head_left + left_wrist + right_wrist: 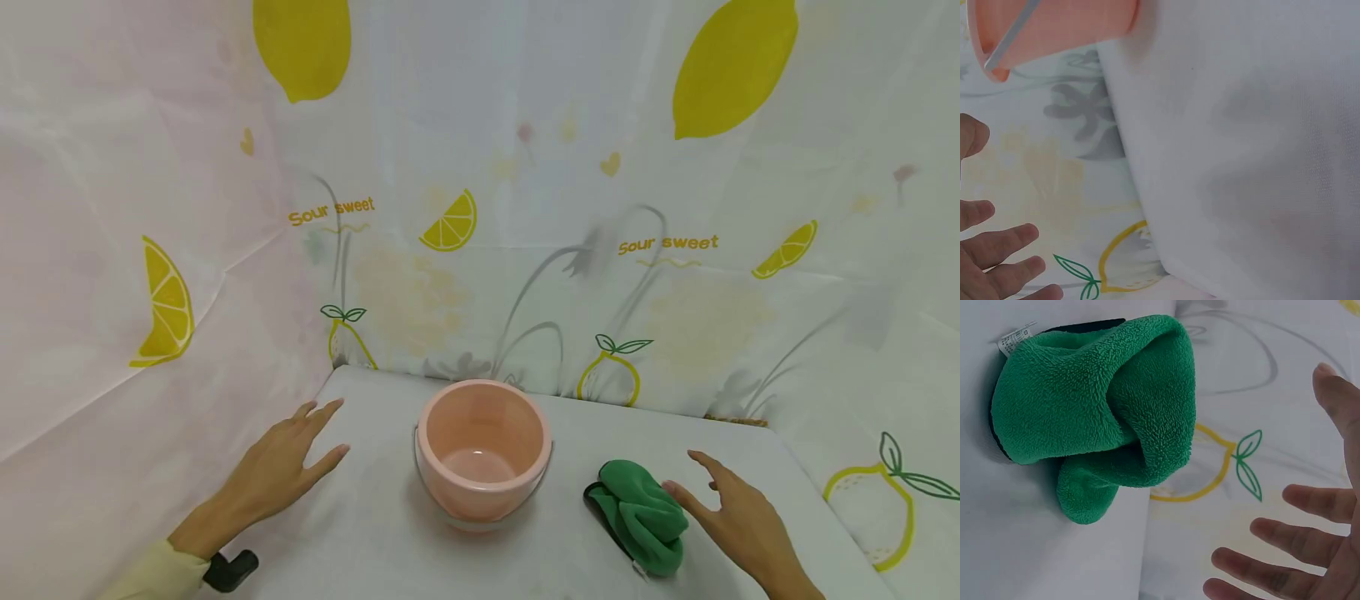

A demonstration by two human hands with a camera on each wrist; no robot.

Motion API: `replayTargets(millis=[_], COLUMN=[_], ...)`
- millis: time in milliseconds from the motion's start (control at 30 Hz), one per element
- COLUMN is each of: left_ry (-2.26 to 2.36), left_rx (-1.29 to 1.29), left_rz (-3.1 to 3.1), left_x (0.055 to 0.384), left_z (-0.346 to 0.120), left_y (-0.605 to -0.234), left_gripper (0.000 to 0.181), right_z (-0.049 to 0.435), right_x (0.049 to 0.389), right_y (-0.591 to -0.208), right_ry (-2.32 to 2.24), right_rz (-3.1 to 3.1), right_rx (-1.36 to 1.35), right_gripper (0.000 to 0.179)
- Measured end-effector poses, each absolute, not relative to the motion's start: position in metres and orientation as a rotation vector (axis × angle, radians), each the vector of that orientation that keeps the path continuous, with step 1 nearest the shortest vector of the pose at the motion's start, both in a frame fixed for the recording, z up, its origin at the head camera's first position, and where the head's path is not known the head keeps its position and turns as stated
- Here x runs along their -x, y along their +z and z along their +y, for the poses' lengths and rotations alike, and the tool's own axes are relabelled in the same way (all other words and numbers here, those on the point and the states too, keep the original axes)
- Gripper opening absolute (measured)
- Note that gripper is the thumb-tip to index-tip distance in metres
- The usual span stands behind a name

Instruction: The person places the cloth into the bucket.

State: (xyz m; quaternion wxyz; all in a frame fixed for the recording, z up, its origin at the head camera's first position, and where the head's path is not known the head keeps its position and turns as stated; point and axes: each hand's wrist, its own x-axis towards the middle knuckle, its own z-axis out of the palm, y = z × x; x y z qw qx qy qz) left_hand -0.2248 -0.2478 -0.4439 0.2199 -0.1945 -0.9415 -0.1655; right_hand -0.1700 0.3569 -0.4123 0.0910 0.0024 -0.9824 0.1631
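Note:
A pink bucket [483,500] with a thin wire handle stands upright in the middle of the white table, nothing visible inside it. Right of it lies a crumpled green cloth [643,517], fuzzy, with a dark edge and a small white label [1015,340]. My left hand [281,467] hovers left of the bucket, fingers spread and holding nothing. In the left wrist view the bucket [1060,28] shows at the top, apart from the fingers. Just right of the cloth, my right hand [738,521] is held with fingers extended; the right wrist view shows a gap between it and the cloth.
The white tabletop [360,533] ends at a back edge against a hanging curtain [525,317] printed with lemons. More curtain [82,275] closes off the left side, and another stretch [900,350] the right. A black strap piece [231,571] sits at my left wrist.

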Motion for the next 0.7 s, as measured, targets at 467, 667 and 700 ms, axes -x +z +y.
replayTargets(millis=[467,667,700], left_ry=[-0.709,-0.782,-0.789], left_rx=[0.515,0.489,0.486], left_rz=[-2.59,-2.592,-2.594], left_x=[0.227,0.229,0.229], left_z=[-0.23,-0.223,-0.221], left_y=[-0.445,-0.447,-0.448], left_gripper=[0.05,0.055,0.055], right_z=[0.336,0.331,0.33], right_x=[0.174,0.176,0.176], right_y=[-0.437,-0.442,-0.443], right_ry=[0.624,0.667,0.669], right_rz=[-2.818,-2.802,-2.803], right_rx=[-0.13,-0.16,-0.164], right_gripper=[0.063,0.061,0.061])
